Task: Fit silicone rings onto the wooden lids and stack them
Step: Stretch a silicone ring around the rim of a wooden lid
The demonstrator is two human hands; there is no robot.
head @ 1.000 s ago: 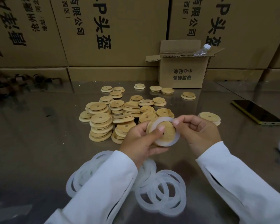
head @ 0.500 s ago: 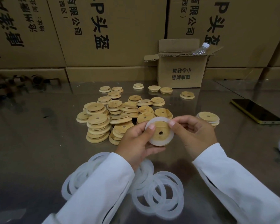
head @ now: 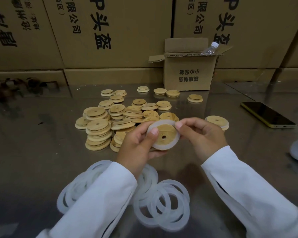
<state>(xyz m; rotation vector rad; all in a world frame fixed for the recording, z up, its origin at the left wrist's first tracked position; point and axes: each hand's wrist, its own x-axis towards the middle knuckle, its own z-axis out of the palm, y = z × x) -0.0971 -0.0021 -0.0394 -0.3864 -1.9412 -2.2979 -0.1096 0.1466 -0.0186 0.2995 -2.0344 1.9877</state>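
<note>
— The left hand (head: pixel 138 143) and right hand (head: pixel 202 134) both pinch the lid (head: pixel 166 132) by its edge, thumbs on the ring (head: pixel 163 148).
— A second ago that ring sat askew; now it circles the lid evenly, held over the table (head: pixel 41 160), just before the pile (head: pixel 100 127). Probably ready for stacking.

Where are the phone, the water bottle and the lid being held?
phone (head: pixel 267 114), head view, on its dark screen.
water bottle (head: pixel 210 49), head view, on its clear body.
held lid (head: pixel 169 132), head view, on the wood beside its hole.
</note>
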